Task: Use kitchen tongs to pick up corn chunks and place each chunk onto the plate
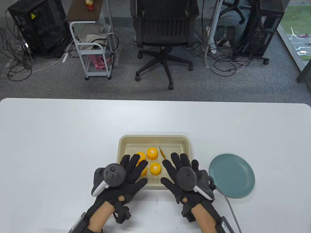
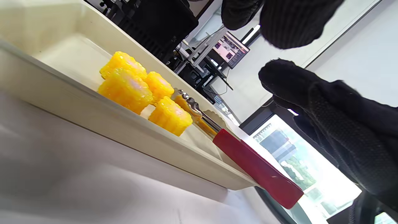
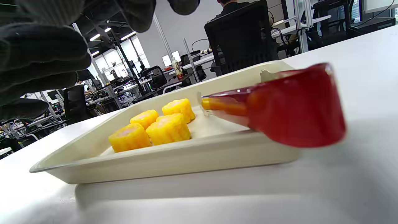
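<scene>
Several yellow corn chunks (image 1: 152,153) sit in a cream tray (image 1: 155,139); two of them are partly covered by my left hand (image 1: 134,167), which hovers flat over the tray's near left with fingers spread. My right hand (image 1: 178,167) is spread flat over the tray's near right and hides the handle of the tongs (image 1: 161,152). Only the tongs' two metal tips show there. The right wrist view shows the red tongs handle (image 3: 292,105) resting on the tray rim (image 3: 174,161), ungripped. In the left wrist view the handle (image 2: 258,169) juts over the tray's edge beside the chunks (image 2: 170,115).
An empty teal plate (image 1: 232,176) lies on the white table just right of the tray, close to my right wrist. A grey cable (image 1: 228,201) runs from the right glove past the plate's near edge. An office chair (image 1: 165,36) stands beyond the table.
</scene>
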{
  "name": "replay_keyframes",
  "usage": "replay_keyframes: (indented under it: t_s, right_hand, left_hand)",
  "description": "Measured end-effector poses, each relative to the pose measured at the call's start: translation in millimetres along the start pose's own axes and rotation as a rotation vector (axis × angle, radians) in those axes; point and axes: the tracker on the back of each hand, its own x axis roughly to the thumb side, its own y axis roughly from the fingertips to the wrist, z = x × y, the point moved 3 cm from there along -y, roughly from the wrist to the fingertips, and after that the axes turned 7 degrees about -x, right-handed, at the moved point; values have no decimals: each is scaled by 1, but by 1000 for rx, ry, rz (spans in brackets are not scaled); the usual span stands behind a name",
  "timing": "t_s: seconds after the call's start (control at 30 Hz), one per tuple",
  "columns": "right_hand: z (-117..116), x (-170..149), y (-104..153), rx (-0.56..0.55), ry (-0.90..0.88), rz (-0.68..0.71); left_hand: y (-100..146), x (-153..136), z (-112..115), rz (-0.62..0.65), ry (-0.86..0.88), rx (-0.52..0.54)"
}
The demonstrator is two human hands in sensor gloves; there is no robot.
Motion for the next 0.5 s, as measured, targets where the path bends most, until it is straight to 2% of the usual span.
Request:
replay_keyframes:
  t_s: [0.5]
  right_hand:
    - [3, 0, 1, -21, 26, -6]
  left_hand:
    - [1, -4, -3, 4, 27, 0]
